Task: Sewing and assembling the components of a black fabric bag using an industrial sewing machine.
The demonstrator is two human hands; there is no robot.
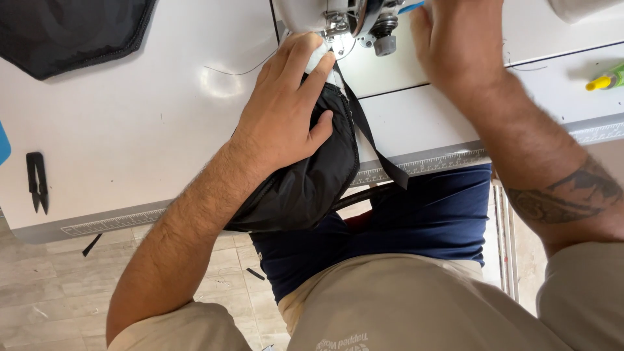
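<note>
**A:** ok, head cam, looking straight down. What's each hand on?

**B:** The left hand [286, 110] lies flat, fingers spread a bit, pressing down on a black padded fabric pouch with a stitched edge [305, 182]. The pouch sits on the white sewing table [162, 130], and its lower end hangs off the front edge over the person's lap. The fingertips reach right up to the metal presser-foot area of the sewing machine [354, 23], where a bit of white fabric [322, 62] pokes out from under them.

**A:** and the right one?

**B:** The right hand [455, 39] is up beside the machine head, on its right. It's blurry and cut off by the top of the frame, so I can't tell if it's gripping anything.

**A:** anything else around?

**B:** A black webbing strap [374, 140] runs from the needle area down along the pouch and off the table edge. Black thread snips [37, 182] lie far left, well apart from the hands. There's another dark fabric piece [71, 32] top left and a yellow-capped tube [604, 81] at the far right.
</note>
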